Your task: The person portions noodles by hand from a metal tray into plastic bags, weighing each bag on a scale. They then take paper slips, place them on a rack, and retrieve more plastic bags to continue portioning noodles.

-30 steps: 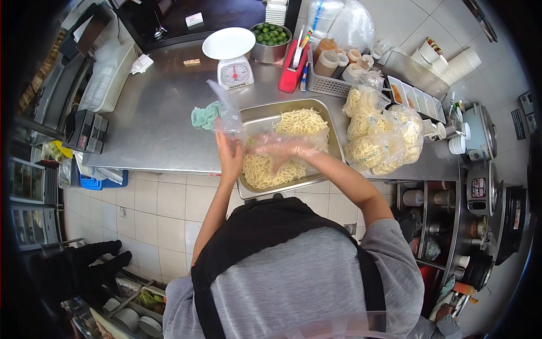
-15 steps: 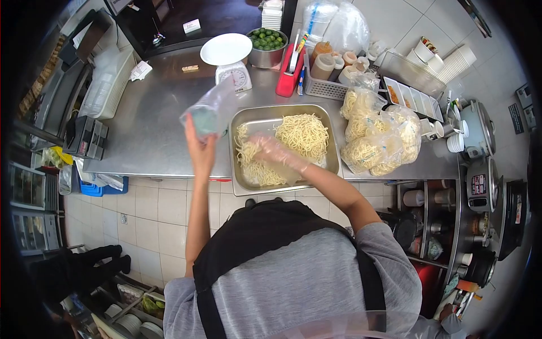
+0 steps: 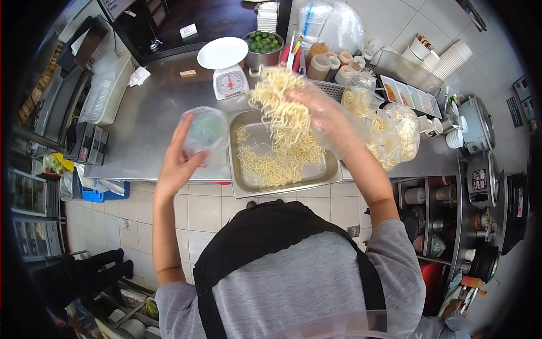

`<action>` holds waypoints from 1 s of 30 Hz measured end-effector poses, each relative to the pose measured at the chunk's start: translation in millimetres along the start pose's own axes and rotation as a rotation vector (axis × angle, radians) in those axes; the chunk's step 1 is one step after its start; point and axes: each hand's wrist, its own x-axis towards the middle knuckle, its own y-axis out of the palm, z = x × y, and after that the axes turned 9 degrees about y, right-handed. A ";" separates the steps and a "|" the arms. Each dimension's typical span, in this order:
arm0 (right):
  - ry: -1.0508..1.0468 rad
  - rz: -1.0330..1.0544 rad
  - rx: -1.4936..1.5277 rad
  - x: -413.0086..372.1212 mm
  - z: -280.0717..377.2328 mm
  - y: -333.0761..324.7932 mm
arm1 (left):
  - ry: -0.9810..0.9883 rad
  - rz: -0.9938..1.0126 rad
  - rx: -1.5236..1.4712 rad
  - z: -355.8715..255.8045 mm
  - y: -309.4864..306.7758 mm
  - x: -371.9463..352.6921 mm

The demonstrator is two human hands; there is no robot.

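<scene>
My left hand [image 3: 178,161] is curled around the side of a clear plastic bag [image 3: 208,129], its mouth facing up, over the counter left of the metal tray. My right hand [image 3: 319,110], in a clear plastic glove, is closed on a clump of yellow noodles [image 3: 278,99]. Strands hang from this clump above the back of the tray [image 3: 289,192]. More noodles [image 3: 271,169] lie loose in the tray, with bare metal showing at the left and front right.
Behind the tray stand a white dial scale [image 3: 230,83] and a pot of green limes [image 3: 263,44]. To the right are bagged noodles [image 3: 402,133], sauce bottles [image 3: 319,66] and a sectioned topping tray [image 3: 415,99]. Another person's dark-clothed legs [image 3: 104,263] show at lower left.
My right hand has lifted a clump of noodles up out of the tray, toward the back. My left hand has lowered slightly, and the bag's round opening now faces up.
</scene>
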 end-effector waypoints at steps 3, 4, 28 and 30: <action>-0.017 -0.025 0.037 -16.7 18.3 -1.0 | 0.203 0.076 0.215 1.5 30.7 28.9; -0.002 -0.034 -0.045 -18.1 18.8 2.7 | 0.223 0.082 0.276 -0.3 41.2 38.3; -0.049 -0.019 -1.684 76.5 -48.0 -21.0 | 0.220 0.240 0.153 39.3 90.0 83.6; -0.072 -0.012 -1.686 40.4 -8.2 3.6 | 0.013 0.285 -0.078 17.9 75.4 85.1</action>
